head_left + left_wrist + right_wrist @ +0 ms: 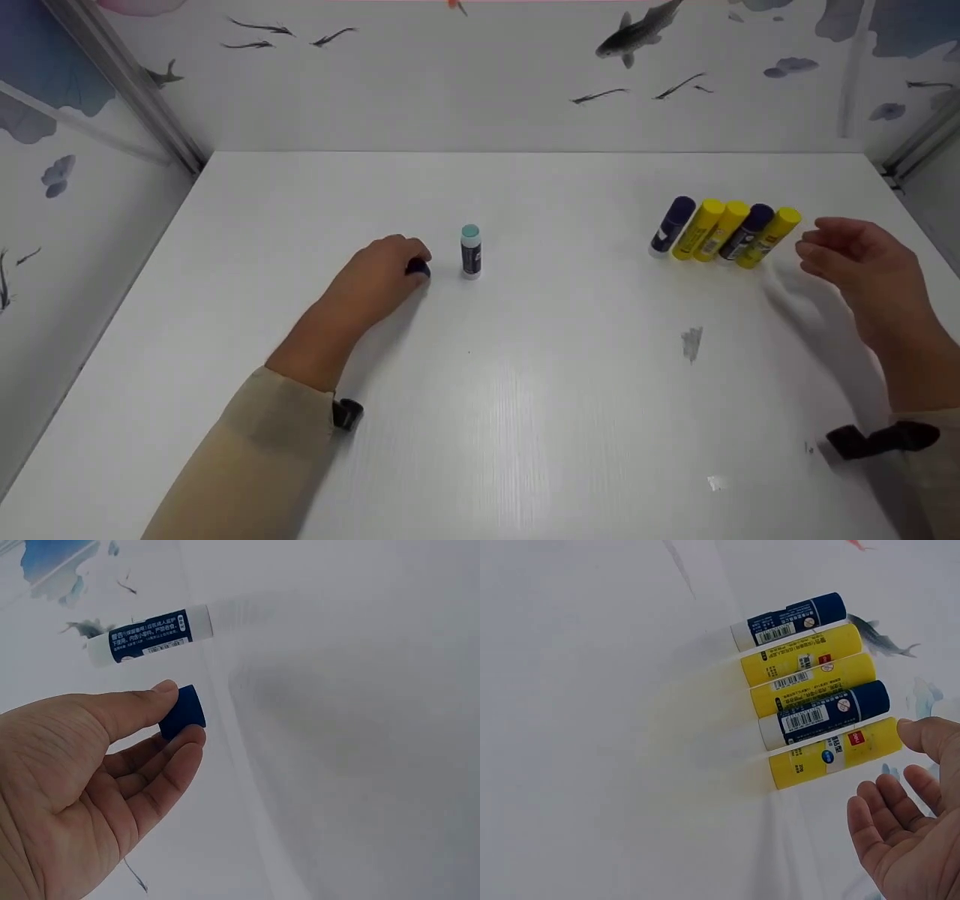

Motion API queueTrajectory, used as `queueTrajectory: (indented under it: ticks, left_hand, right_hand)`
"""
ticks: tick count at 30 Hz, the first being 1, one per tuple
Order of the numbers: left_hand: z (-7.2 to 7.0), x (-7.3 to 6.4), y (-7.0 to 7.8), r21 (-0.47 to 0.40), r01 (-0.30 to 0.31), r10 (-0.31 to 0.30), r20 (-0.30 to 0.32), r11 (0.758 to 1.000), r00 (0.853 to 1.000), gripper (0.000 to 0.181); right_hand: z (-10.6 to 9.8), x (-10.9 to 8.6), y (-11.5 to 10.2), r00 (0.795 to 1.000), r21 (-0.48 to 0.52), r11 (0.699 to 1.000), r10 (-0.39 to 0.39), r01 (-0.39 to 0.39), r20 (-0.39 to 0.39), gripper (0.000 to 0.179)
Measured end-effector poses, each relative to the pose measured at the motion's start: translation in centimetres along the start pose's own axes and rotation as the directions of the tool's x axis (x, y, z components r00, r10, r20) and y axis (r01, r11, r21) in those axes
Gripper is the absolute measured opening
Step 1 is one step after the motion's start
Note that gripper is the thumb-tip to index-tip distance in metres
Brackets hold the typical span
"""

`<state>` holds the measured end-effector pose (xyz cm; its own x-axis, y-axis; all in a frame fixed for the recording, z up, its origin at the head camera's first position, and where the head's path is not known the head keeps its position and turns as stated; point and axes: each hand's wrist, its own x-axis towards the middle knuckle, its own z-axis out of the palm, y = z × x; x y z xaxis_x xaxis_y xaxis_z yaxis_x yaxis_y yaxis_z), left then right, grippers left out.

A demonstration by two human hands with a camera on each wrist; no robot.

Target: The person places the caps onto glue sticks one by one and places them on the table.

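My left hand (pixel 382 277) pinches a dark blue glue stick cap (pixel 182 712) between thumb and fingers. Just right of it, an uncapped glue stick (pixel 471 259) stands upright on the table, its pale teal top showing and its blue label facing out in the left wrist view. Over at the right, my right hand (pixel 862 266) is held beside a row of capped glue sticks, fingers loosely bent with nothing between them. Its thumb tip is close to the end yellow glue stick (pixel 836 753). Two more yellow sticks and two dark blue glue sticks (pixel 825 715) complete the upright row.
The white table (pixel 525 390) meets a back wall (pixel 465 90) printed with fish and plants. A grey smudge (pixel 691 343) marks the surface in front of the row. Black wrist devices (pixel 881 440) sit at both sleeves.
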<state>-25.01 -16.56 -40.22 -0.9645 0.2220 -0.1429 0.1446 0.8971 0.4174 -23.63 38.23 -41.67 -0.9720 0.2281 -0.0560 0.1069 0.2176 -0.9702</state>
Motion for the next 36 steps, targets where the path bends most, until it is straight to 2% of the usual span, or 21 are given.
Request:
queueTrajectory:
  ticks: [2, 5, 10, 20, 31, 36]
  left_hand:
    - [0.0, -0.1, 0.1, -0.009, 0.003, -0.003, -0.002, 1.000, 1.000, 0.034]
    - [0.0, -0.2, 0.3, -0.025, 0.002, -0.002, -0.004, 1.000, 1.000, 0.034]
    - [-0.1, -0.3, 0.6, -0.046, -0.005, 0.004, -0.019, 0.999, 1.000, 0.034]
    - [-0.1, -1.1, 1.2, -0.075, -0.023, 0.019, -0.052, 0.997, 0.998, 0.033]
    - [0.2, -1.4, 1.2, -0.108, -0.052, 0.043, -0.085, 0.993, 0.995, 0.029]
    - [0.1, -1.6, 1.6, -0.115, -0.055, 0.044, -0.097, 0.992, 0.994, 0.028]
  right_hand:
    - [0.0, -0.4, -0.1, 1.000, 0.050, 0.998, -0.024, 0.024, 0.005, 0.047]
    - [0.2, -0.9, -0.2, 0.999, 0.064, 0.997, -0.049, 0.049, 0.008, 0.047]
    - [1.0, -1.5, -0.7, 0.998, 0.003, 0.998, -0.065, 0.065, 0.018, 0.049]
    - [3.1, -2.6, -1.9, 0.989, 0.030, 0.993, -0.118, 0.116, 0.086, 0.048]
    - [5.6, -3.3, -2.6, 0.968, 0.133, 0.978, -0.180, 0.158, 0.174, 0.042]
    - [6.3, -3.3, -3.0, 0.969, 0.031, 0.987, -0.162, 0.159, 0.187, 0.041]
